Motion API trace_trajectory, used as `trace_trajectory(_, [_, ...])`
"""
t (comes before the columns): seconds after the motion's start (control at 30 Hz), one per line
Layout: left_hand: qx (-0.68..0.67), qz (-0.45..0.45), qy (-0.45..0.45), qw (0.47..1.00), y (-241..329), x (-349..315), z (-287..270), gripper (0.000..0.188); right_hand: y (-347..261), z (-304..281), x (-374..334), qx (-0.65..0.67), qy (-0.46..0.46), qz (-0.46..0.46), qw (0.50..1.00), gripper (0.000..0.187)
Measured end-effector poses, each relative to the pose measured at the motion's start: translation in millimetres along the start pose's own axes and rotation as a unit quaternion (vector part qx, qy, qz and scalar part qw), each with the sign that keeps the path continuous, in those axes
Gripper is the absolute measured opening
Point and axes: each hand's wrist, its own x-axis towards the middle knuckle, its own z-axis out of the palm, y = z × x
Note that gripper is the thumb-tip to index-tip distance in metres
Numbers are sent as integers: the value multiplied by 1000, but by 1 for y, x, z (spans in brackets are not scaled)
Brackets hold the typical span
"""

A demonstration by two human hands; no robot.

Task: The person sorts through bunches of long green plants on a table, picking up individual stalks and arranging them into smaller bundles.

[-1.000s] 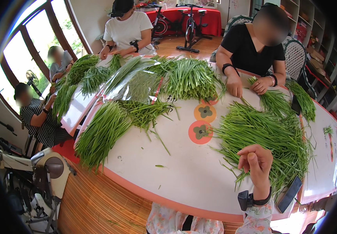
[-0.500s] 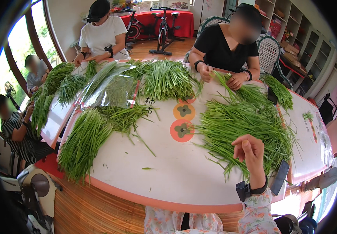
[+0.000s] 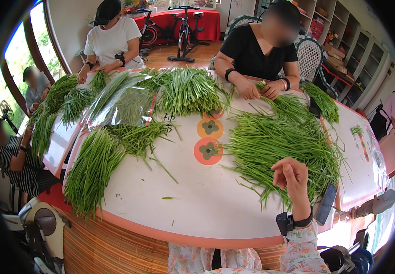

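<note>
Faces a large white table (image 3: 206,201) with a salmon-pink border. Takes in, at its far side, a co-worker in a black top (image 3: 258,50), bent over a small bunch of leaves between both hands. Has on the right half of the table a broad heap of chive-like greens (image 3: 275,141), lying mostly crosswise and straggling at the near side. Has a thick sheaf (image 3: 92,169) at the left edge and a shorter bundle (image 3: 190,91) toward the far edge, beside a clear plastic sheet (image 3: 131,109) over more leaves. Holds the right hand (image 3: 294,179) up in front of the heap's near side, fingers (image 3: 280,164) half curled toward the left, thumb close beside them, nothing visible in their grip. Shows leaves behind and to both sides of the fingers; cannot tell contact from a gap there. Has a dark phone (image 3: 326,203) just right of the wrist, a black wrist device (image 3: 283,223) below the hand, and a loose leaf scrap (image 3: 167,198) on the bare surface.
</note>
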Motion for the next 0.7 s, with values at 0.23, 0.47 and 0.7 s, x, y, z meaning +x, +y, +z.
trace_trajectory(0.23, [-1,-1,7,1000,-2,-2,2,38,3,-2,-1,-7,-1,6,1000,40])
trace_trajectory(0.47, [-2,4,9,1000,-4,-6,3,36,0,-3,-1,-2,4,19,1000,39])
trace_trajectory(0.7, [-12,11,7,1000,-10,-8,2,35,-1,-3,6,-9,-12,7,1000,39])
